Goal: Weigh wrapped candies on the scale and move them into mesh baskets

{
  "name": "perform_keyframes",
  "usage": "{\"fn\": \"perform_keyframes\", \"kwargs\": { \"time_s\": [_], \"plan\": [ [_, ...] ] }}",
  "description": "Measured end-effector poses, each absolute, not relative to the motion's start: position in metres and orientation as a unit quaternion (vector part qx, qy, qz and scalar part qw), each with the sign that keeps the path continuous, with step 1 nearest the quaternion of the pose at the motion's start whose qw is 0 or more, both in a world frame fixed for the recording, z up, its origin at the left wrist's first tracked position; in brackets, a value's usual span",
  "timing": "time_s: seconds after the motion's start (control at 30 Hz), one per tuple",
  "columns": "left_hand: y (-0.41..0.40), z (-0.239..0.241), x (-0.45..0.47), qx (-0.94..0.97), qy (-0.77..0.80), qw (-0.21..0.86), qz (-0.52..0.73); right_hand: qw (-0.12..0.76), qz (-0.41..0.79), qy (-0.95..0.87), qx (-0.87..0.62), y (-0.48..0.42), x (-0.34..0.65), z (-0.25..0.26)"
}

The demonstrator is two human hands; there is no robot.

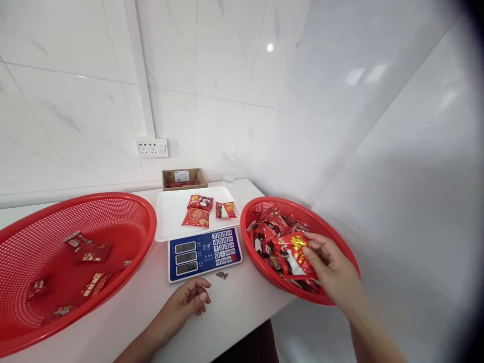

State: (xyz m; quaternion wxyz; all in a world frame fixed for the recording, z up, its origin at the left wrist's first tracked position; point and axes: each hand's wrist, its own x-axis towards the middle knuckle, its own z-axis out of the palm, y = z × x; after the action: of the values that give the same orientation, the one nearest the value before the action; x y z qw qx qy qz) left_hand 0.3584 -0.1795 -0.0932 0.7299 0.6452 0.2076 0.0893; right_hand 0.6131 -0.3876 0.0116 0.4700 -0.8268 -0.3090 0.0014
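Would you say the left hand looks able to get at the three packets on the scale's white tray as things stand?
Probably yes. The left hand rests loosely curled on the table just before the scale, and nothing stands between it and the packets lying in the open on the white tray.

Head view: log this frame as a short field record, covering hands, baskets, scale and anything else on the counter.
right hand: in the right basket, fingers on a red packet atop the pile
left hand: loosely curled, resting on the counter in front of the scale, holding nothing
scale: white tray with three red packets; readout too small to read
left basket: a few scattered packets
behind the scale: cardboard box, wall socket
small dark scrap: by the scale's front edge
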Motion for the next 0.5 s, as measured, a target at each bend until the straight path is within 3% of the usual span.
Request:
{"fn": "perform_keyframes", "kwargs": {
  "time_s": [0.13,0.2,0.43,0.5],
  "plan": [
    [-0.178,-0.094,0.360,0.649,0.222,0.722,0.090,0.159,0.021,-0.300,-0.940,-0.411,0.667,0.020],
    [-0.178,-0.095,0.360,0.649,0.225,0.721,0.090,0.092,0.027,-0.296,-0.951,-0.412,0.689,0.015],
    [-0.180,-0.092,0.360,0.645,0.230,0.723,0.094,0.114,0.161,-0.368,-0.908,-0.384,0.707,-0.018],
    [-0.180,-0.091,0.360,0.641,0.237,0.724,0.093,0.171,0.201,-0.380,-0.887,-0.380,0.704,-0.014]
  ]
}}
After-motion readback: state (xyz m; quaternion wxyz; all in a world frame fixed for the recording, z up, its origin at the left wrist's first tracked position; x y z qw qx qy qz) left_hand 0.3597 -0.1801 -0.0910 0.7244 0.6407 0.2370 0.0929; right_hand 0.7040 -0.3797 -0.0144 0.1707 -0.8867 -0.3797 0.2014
